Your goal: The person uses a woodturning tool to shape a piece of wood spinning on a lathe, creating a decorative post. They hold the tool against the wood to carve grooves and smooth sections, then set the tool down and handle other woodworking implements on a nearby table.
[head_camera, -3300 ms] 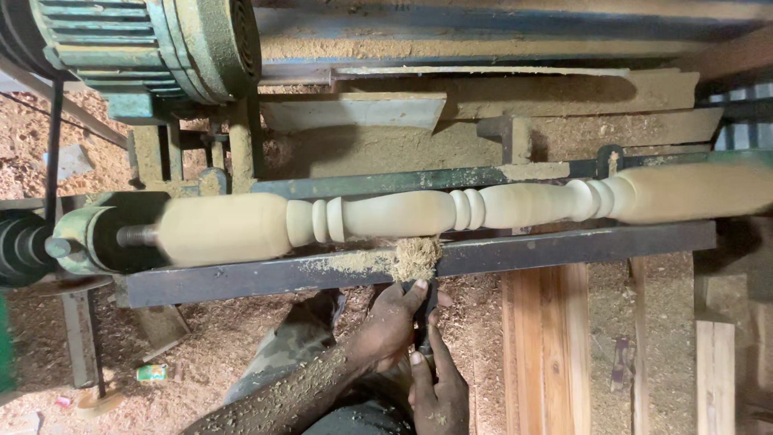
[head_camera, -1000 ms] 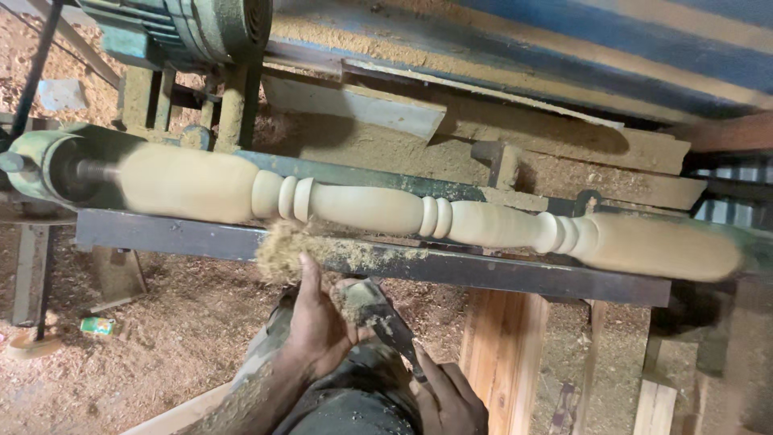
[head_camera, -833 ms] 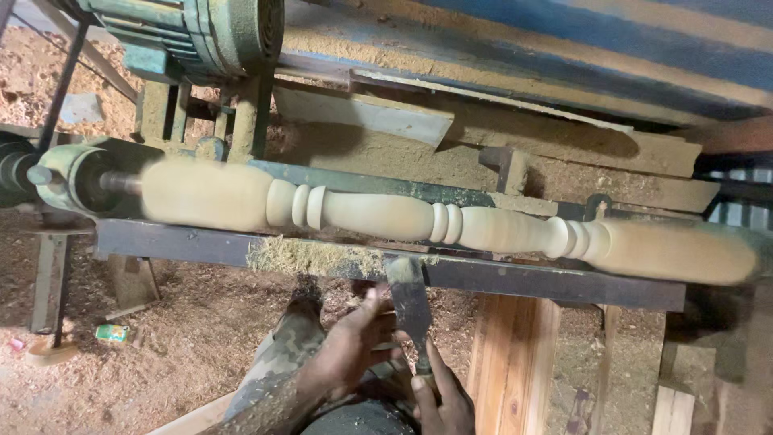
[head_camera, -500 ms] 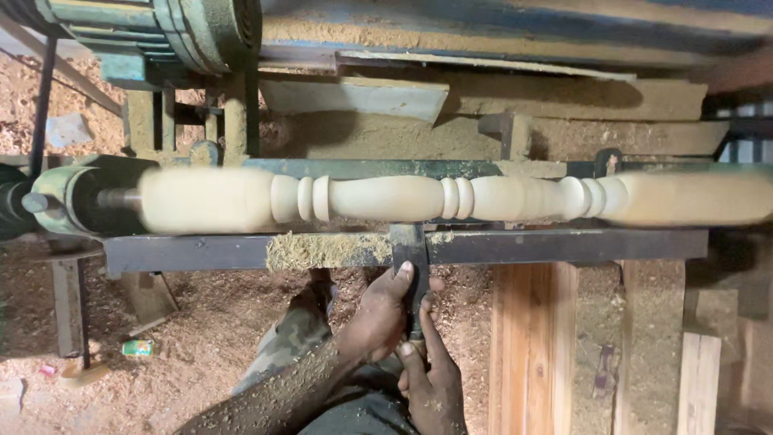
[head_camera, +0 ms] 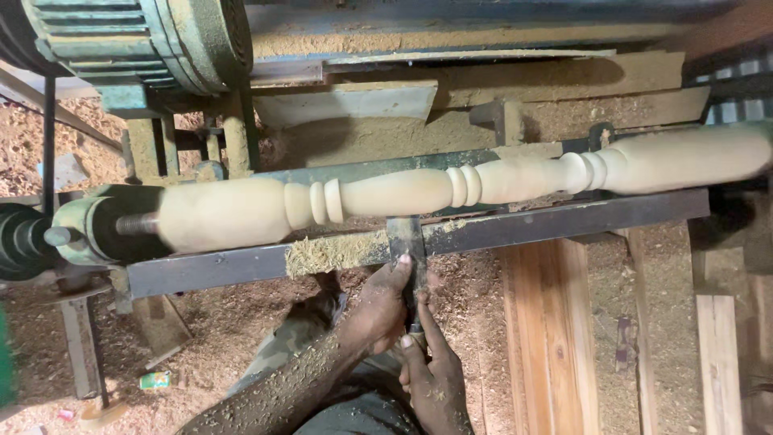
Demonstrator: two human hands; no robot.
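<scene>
A pale turned wooden spindle (head_camera: 403, 193) with beads and coves lies across a lathe. Below it runs a dark steel tool rest bar (head_camera: 515, 229). A flat chisel (head_camera: 408, 242) lies over the bar, its blade pointing up at the middle of the spindle. My left hand (head_camera: 378, 310) grips the chisel just below the bar, thumb along the blade. My right hand (head_camera: 431, 374) holds its handle lower down. Both forearms are dusted with sawdust.
A green motor and pulley (head_camera: 137, 48) sit at top left, the lathe headstock (head_camera: 56, 238) at far left. A heap of shavings (head_camera: 330, 251) lies on the bar. Wooden planks (head_camera: 551, 338) stand at the right. Sawdust covers the floor.
Both hands brought the chisel up from below the bar and laid it on the tool rest, blade toward the spindle. The view swung and levelled.
</scene>
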